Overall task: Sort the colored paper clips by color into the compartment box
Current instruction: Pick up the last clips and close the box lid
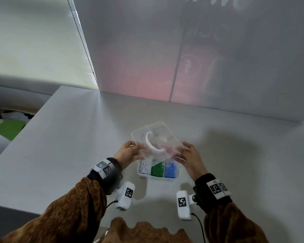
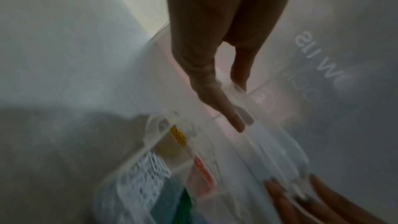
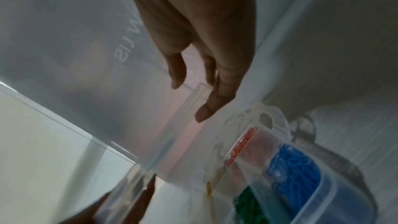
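A clear compartment box point(image 1: 176, 174) stands on the white table. Its near row holds white clips point(image 1: 144, 168), green clips point(image 1: 157, 170) and blue clips point(image 1: 170, 170). The far row shows yellow clips point(image 2: 177, 134) and red clips point(image 2: 203, 171). Above its far half hovers the clear lid point(image 1: 156, 135), tilted, with a white ring mark on it. My left hand point(image 1: 128, 151) pinches the lid's left edge and my right hand point(image 1: 189, 156) pinches its right edge. The right wrist view shows the blue clips point(image 3: 290, 168), the green clips point(image 3: 247, 205) and the lid point(image 3: 172, 134).
A frosted wall panel point(image 1: 200, 67) rises just behind the table. The table's left edge point(image 1: 33, 120) drops off to a lower area with a green object point(image 1: 5, 127). Bare tabletop lies on both sides of the box.
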The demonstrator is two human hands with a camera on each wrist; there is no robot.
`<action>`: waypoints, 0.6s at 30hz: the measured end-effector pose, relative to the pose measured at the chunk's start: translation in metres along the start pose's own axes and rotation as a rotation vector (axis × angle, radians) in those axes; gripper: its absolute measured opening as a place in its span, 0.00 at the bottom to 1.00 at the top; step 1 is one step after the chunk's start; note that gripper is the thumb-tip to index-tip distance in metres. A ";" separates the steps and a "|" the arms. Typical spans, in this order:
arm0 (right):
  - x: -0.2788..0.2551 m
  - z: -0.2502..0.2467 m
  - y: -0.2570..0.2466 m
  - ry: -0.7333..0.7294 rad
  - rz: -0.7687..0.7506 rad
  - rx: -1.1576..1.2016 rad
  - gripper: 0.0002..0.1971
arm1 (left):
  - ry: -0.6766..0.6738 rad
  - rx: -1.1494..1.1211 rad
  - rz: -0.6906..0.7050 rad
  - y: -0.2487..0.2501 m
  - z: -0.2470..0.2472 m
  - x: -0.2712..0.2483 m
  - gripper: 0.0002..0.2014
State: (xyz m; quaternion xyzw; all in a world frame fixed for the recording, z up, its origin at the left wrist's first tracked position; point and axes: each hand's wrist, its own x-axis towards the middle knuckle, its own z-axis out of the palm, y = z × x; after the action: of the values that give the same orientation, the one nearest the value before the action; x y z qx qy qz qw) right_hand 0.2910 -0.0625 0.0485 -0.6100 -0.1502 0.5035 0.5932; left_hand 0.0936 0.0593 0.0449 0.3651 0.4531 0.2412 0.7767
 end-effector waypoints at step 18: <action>0.044 -0.004 0.021 0.237 -0.131 -1.035 0.11 | 0.087 1.067 0.180 -0.017 -0.010 0.012 0.07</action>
State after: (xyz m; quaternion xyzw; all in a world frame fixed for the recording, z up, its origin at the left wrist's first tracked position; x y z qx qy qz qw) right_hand 0.3051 -0.0358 0.0106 -0.8648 -0.3485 0.2532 0.2580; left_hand 0.0912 0.0609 0.0224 0.7357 0.5113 0.0580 0.4404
